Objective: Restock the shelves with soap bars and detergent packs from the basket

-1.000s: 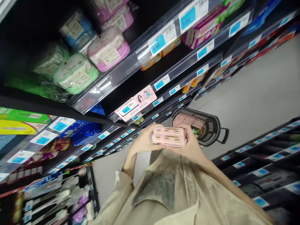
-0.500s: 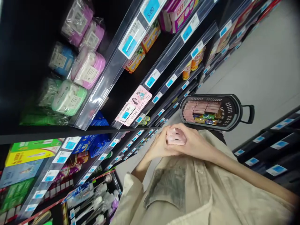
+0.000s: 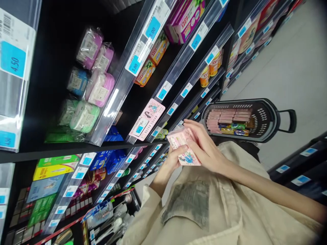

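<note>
Both hands gripped a small stack of flat pink boxes (image 3: 184,148) held in front of the person's chest. The right hand (image 3: 204,146) lay over the top of the stack, fingers curled down across it. The left hand (image 3: 170,162) pinched it from below, and most of that hand's fingers were hidden behind the boxes. How many boxes made up the stack could not be told. The lowest one showed a pale pink face with a blue flower print near one corner; its lettering was too small to read. Just beyond the hands, a black shopping basket (image 3: 265,117) stood on the grey floor (image 3: 293,64), holding rows of similar pink boxes. To the left rose black shelves (image 3: 76,148) with blue price tags (image 3: 153,28), their upper parts cut off by the frame.
</note>
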